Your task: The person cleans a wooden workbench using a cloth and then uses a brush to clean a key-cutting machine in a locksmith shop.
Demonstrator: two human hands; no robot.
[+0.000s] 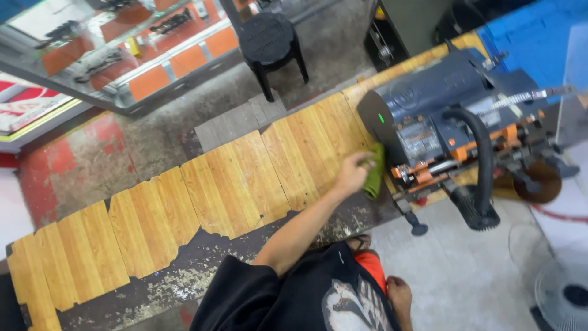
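My left hand point(350, 175) reaches out on a bare arm and grips a green cloth point(375, 173). The cloth is pressed against the lower front edge of a dark grey and orange machine point(429, 104), which has a small green light and a thick black hose point(484, 159). My right hand is out of view. At the bottom I see my black shirt with a white print point(331, 300), orange shorts and my feet point(399, 294).
Wood-pattern sheets point(202, 196) cover a worn dark floor. A black plastic stool point(269, 43) stands at the top, beside a glass display counter point(122, 49). A white fan point(563, 288) sits at the lower right, with blue sheeting point(539, 30) at the top right.
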